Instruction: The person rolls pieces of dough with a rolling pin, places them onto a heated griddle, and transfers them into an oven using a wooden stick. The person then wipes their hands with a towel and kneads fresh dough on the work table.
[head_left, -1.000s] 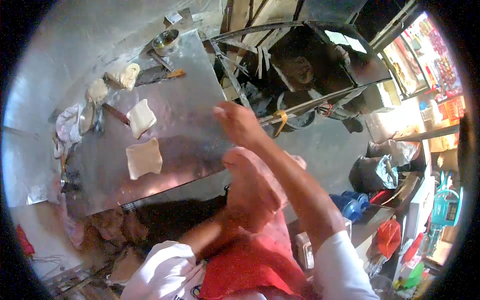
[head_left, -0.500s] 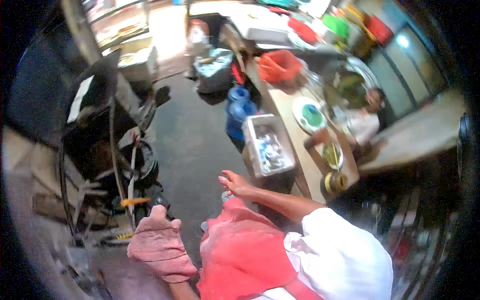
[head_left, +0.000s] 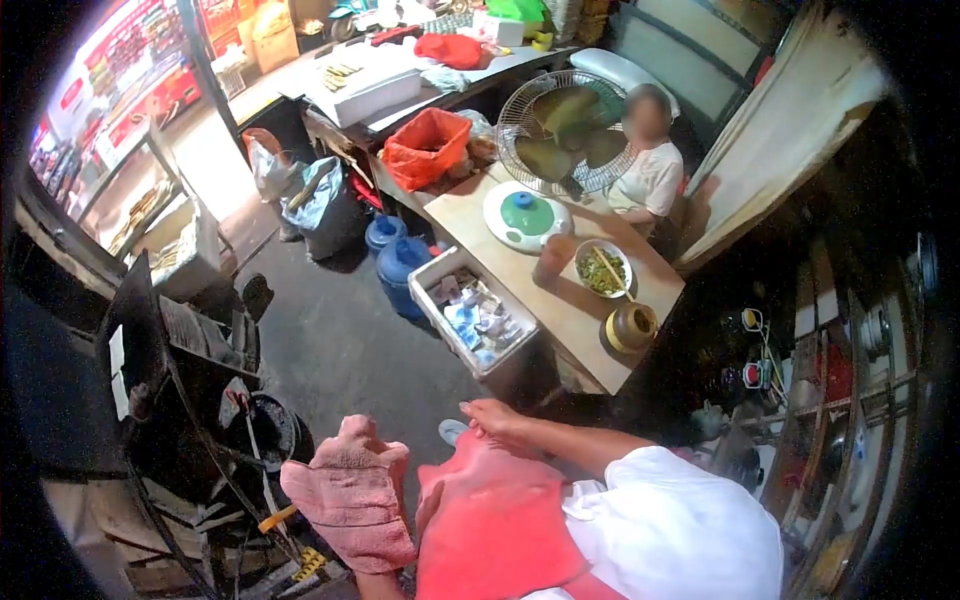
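Above the grey concrete-like floor (head_left: 335, 365) near the rectangular light-wood table (head_left: 512, 264), the left hand (head_left: 352, 482) wears a pink cloth mitt (head_left: 350, 505) and the right hand (head_left: 492, 418) curls at the red cloth apron (head_left: 500, 520), both grips indeterminable.

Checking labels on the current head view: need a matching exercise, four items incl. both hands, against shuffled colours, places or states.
1. left hand
2. right hand
3. white box
4. bowl

A. holding loose paper-like pieces
B. on the table, with green food inside
C. bare, by the red apron
D. inside a pink mitt

Pairs: 1-D, 2-C, 3-A, 4-B
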